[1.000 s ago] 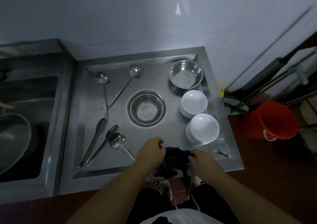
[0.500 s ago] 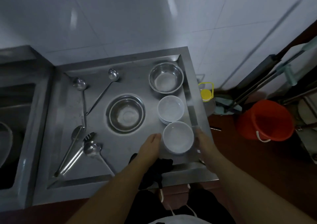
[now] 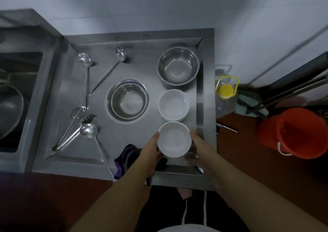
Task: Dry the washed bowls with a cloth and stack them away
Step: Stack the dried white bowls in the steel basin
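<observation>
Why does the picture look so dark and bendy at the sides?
Head view: the light is dim and bluish, so the steel counter looks grey and the dark cloth loses detail; the wide-angle lens curves the sink at the left edge and the poles at the right; the steel bowl shows soft glare.

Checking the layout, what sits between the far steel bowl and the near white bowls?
Head view: another stack of white bowls lies between them.

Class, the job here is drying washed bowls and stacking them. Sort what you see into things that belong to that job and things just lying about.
Belongs to the job:
near white bowls
far white bowls
dark cloth
left hand
right hand

Just lying about:
ladles
orange bucket
yellow-capped bottle
</observation>
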{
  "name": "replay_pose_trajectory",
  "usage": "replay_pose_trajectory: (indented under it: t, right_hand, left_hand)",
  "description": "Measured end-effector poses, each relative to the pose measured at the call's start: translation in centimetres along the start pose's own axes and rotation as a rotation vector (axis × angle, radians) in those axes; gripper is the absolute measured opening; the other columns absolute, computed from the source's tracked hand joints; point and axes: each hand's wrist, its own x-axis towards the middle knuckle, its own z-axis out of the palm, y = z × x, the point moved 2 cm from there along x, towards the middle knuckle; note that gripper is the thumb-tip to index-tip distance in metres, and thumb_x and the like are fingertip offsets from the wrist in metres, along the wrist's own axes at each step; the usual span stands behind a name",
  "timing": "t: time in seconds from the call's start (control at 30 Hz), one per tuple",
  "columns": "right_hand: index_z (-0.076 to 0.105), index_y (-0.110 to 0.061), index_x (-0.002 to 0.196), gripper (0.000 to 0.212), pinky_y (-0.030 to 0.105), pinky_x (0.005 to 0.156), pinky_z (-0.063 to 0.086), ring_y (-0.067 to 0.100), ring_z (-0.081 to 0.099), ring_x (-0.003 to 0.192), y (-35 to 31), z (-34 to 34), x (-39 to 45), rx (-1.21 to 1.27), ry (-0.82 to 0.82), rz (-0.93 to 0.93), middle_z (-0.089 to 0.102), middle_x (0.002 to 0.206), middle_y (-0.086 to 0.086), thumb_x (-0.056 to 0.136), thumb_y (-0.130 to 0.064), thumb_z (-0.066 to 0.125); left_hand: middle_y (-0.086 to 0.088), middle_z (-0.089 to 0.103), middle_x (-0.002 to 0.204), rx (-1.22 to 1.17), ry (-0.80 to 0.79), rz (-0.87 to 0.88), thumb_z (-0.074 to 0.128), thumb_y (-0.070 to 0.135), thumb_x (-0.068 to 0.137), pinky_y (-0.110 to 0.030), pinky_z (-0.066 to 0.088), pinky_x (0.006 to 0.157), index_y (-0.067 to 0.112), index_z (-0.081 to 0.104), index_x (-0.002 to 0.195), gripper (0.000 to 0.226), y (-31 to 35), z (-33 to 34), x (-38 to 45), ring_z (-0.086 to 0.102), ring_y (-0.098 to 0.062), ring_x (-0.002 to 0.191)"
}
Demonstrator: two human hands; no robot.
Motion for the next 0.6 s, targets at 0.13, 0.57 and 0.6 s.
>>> replay_pose_trajectory:
  t: [0.13, 0.57, 0.6]
  right_hand:
    - [0.066, -0.032, 0.123, 0.048, 0.038, 0.085, 0.059, 0.024, 0.068, 0.113, 0.3, 0.3, 0.2, 0.006, 0.019, 0.002, 0.072, 0.123, 0.004, 0.096, -0.070, 0.055]
    - [0.069, -0.026, 0.121, 0.045, 0.039, 0.082, 0.061, 0.027, 0.073, 0.108, -0.3, 3.2, -3.8, 0.162, 0.074, -0.061, 0.077, 0.119, 0.009, 0.099, -0.063, 0.055]
    - [0.069, -0.026, 0.121, 0.046, 0.040, 0.084, 0.060, 0.026, 0.073, 0.108, -0.6, 3.5, -4.5, 0.155, 0.075, -0.073, 0.077, 0.119, 0.008, 0.099, -0.063, 0.055]
  left_hand:
    - [0.001, 0.080, 0.097, 0.009, -0.142, 0.021, 0.062, 0.062, 0.095, -0.039, 0.054, 0.094, 0.023, 0.070, 0.133, 0.055, -0.4, -0.7, 1.3, 0.074, -0.011, 0.082]
    - [0.000, 0.083, 0.101, 0.004, -0.192, 0.012, 0.061, 0.045, 0.103, -0.041, 0.062, 0.092, 0.021, 0.071, 0.124, 0.033, 2.5, -2.6, -2.1, 0.072, -0.027, 0.113]
    - [0.000, 0.083, 0.106, 0.011, -0.198, 0.020, 0.062, 0.045, 0.103, -0.042, 0.062, 0.093, 0.021, 0.071, 0.125, 0.034, 2.9, -2.9, -2.8, 0.071, -0.029, 0.117]
